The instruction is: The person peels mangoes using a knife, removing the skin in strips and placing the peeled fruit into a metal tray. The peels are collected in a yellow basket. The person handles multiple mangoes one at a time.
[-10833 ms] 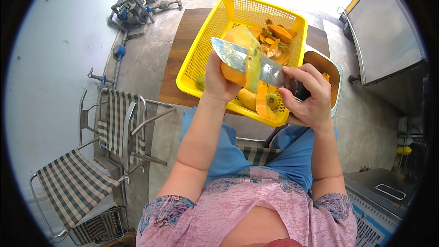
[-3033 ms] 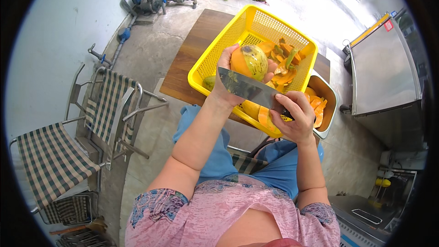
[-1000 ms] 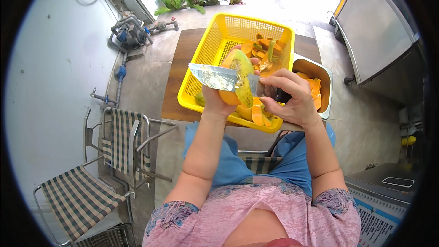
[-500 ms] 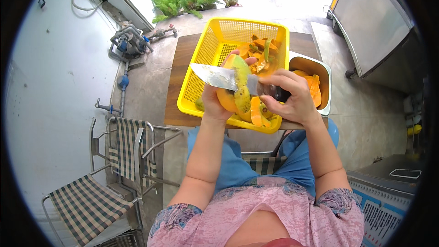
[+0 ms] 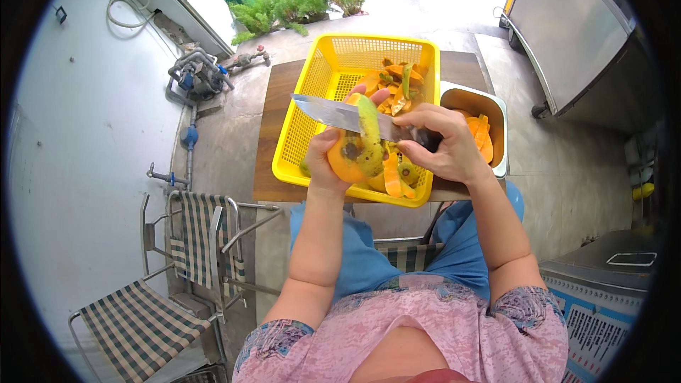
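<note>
Over the yellow basket [image 5: 283, 147], my left hand [image 5: 325, 159] is wrapped round a papaya [image 5: 348, 162], partly bared to orange flesh. A strip of green-yellow skin [image 5: 369, 135] still shows on its right side. My right hand [image 5: 443, 143] grips the dark handle of a knife [image 5: 328, 114]. Its wide metal blade lies across the fruit and points left, with the skin strip over part of it. Orange and green peels [image 5: 401, 89] lie in the far right of the basket. Below the knife, more peel [image 5: 391, 175] and fruit pieces rest in it.
The basket stands on a brown wooden table [image 5: 267, 128]. At its right is a metal tray [image 5: 501, 131] holding orange peeled fruit [image 5: 481, 138]. A folding chair [image 5: 142, 323] with checked fabric stands at the left, near wall pipes [image 5: 190, 135]. A steel cart [image 5: 567, 28] is at the far right.
The papaya has turned in my left hand, so its dark round end now faces up. Knife and hands have shifted slightly left, and the whole view has moved a little.
</note>
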A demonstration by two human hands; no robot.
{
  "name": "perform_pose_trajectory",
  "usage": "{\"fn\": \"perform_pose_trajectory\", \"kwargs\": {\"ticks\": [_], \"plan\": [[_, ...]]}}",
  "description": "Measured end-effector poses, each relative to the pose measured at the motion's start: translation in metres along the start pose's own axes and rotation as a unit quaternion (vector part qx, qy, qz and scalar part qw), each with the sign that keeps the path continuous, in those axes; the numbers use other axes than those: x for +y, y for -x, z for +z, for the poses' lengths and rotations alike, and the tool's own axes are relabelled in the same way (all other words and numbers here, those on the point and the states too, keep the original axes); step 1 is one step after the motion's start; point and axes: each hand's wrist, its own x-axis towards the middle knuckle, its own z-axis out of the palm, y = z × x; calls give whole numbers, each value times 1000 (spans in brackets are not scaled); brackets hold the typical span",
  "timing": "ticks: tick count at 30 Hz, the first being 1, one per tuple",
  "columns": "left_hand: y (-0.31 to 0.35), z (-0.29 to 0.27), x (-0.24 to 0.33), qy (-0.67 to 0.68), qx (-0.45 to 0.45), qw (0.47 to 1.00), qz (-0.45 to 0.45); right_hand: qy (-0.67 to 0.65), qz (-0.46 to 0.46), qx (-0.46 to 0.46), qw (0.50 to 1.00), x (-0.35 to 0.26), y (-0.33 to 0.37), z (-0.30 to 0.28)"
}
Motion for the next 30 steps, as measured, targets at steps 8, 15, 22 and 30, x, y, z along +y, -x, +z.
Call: {"fn": "perform_pose_trajectory", "kwargs": {"ticks": [8, 15, 22, 30], "plan": [[-2, 2, -7, 28, -26, 998, -41, -64, 68, -16, 995, 4, -8, 0], [-4, -3, -1, 34, -57, 995, -68, -45, -2, -64, 997, 10, -11, -2], [5, -12, -2, -21, 94, 994, -53, 4, 29, -31, 999, 4, -10, -6], [3, -18, 3, 11, 96, 994, -49, -25, 69, -47, 996, 7, 3, -15]]}}
